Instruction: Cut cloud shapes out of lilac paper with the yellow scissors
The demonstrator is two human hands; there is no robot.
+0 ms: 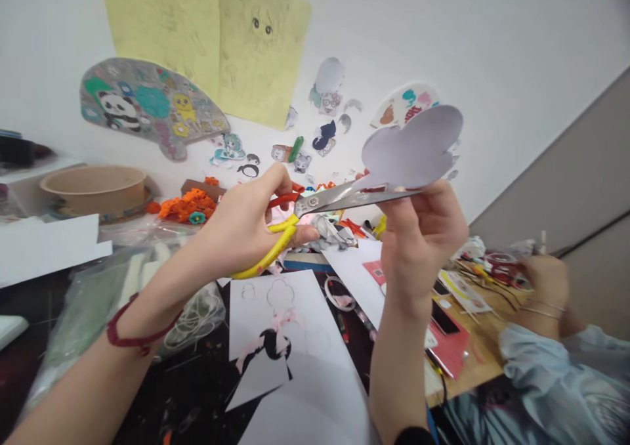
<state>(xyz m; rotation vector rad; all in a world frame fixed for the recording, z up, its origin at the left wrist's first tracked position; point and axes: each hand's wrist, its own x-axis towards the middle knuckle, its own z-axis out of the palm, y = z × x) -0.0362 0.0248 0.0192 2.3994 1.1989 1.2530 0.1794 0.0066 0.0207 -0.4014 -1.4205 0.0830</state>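
My left hand (253, 218) is closed around the handles of a pair of scissors (319, 201), one loop red and one yellow. The blades point right and lie against the lower edge of a white cloud-shaped paper cutout (411, 148). My right hand (418, 235) pinches that cutout from below, with the blade tips close to its thumb. The cutout is raised above the table, in front of the wall. Below lie white paper sheets (315, 366) with faint pencil outlines and a pink and black drawing.
A co-worker's arm (544, 294) and pale blue sleeve are at the right, by a wooden table with phones (444, 318) and cables. At the left stand a round tan container (93, 189) and orange flower-like pieces (189, 205). Stickers and yellow drawings (260, 44) hang on the wall.
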